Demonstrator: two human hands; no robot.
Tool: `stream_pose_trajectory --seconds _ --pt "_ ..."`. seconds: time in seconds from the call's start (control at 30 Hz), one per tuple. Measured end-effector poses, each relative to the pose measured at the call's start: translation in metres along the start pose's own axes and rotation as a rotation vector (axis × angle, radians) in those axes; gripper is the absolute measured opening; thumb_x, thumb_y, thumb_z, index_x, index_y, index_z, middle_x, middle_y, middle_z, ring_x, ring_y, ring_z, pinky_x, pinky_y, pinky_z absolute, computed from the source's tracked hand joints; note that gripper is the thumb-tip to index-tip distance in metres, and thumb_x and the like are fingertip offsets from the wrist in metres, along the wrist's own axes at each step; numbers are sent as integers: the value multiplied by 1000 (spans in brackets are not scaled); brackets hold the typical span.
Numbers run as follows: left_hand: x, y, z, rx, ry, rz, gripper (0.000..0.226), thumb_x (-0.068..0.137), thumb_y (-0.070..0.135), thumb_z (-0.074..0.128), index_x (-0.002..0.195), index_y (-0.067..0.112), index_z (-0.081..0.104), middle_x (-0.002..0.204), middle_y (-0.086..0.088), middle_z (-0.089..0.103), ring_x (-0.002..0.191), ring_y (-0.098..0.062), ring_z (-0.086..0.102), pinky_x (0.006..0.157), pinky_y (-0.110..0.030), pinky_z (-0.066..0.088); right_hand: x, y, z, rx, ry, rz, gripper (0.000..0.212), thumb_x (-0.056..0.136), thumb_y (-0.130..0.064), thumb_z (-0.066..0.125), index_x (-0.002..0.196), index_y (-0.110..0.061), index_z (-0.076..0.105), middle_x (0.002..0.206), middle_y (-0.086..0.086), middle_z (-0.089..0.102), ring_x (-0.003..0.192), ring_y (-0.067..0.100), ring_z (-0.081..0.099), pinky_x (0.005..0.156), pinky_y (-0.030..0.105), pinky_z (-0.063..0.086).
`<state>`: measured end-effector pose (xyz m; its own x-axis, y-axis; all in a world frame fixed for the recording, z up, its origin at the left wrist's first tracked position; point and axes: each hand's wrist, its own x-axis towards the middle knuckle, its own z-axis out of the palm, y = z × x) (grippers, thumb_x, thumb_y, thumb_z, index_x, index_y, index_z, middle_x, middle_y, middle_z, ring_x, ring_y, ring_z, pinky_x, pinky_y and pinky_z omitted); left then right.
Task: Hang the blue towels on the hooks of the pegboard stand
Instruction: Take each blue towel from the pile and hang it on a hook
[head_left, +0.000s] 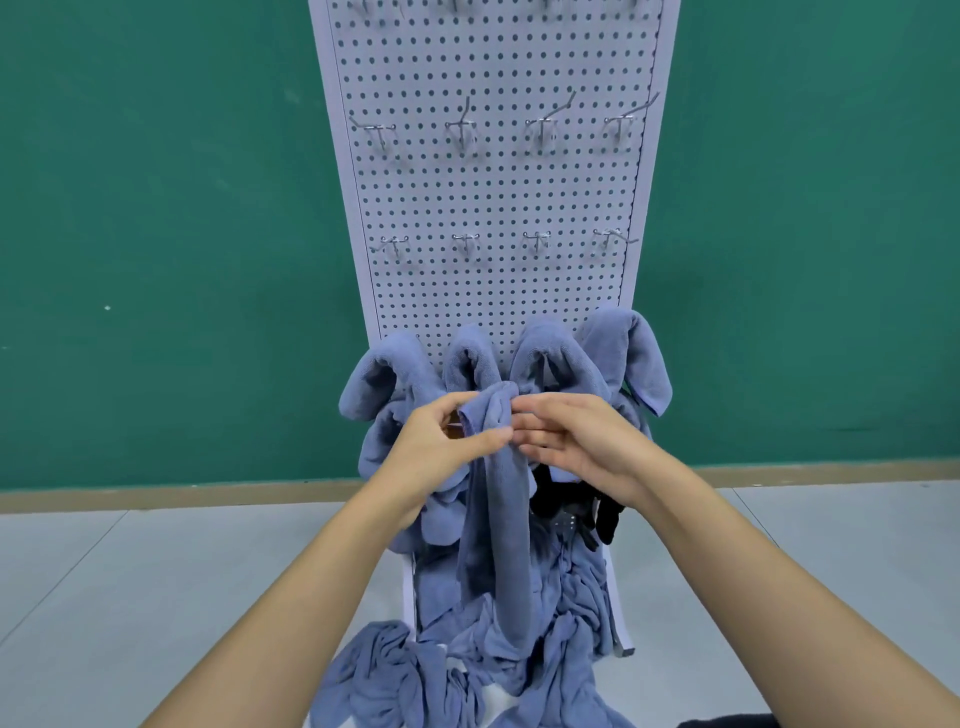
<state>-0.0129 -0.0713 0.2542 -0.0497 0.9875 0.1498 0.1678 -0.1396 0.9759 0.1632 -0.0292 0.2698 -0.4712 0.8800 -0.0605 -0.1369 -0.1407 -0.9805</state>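
Observation:
A white pegboard stand (493, 197) rises in front of me with rows of bare metal hooks (462, 127). Several blue towels (550, 358) hang side by side on its lower row. My left hand (447, 447) pinches the top of another blue towel (498, 519), which hangs down long in front of the stand. My right hand (576, 441) touches the same towel from the right with fingers nearly straight. A heap of blue towels (467, 670) lies on the floor at the stand's foot.
A green wall (166, 234) stands behind the pegboard, with a wooden skirting along the grey floor (104, 582). Something black (571, 504) hangs low on the stand, just under my right hand.

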Motion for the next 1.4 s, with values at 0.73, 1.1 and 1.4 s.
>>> stream_pose_trajectory --seconds 0.73,1.1,1.4 --pt "77 61 45 -35 254 143 27 85 16 69 110 20 59 101 4 63 86 -12 60 73 -19 50 56 -123 -41 -549 469 -395 24 79 -18 68 99 -9 58 98 9 66 89 24 63 73 40 56" --pt "76 69 101 88 439 311 22 87 12 62 92 31 52 89 5 63 80 -14 60 61 -16 43 23 -168 -48 -134 511 -432 25 85 -18 67 102 -9 51 109 11 61 89 20 62 53 26 53" --pt "82 76 51 511 181 149 3 82 24 69 84 22 67 79 7 69 76 -11 65 68 -28 55 26 -103 -113 -759 605 -231 41 84 -40 69 111 -13 54 106 3 54 97 18 53 81 29 43"
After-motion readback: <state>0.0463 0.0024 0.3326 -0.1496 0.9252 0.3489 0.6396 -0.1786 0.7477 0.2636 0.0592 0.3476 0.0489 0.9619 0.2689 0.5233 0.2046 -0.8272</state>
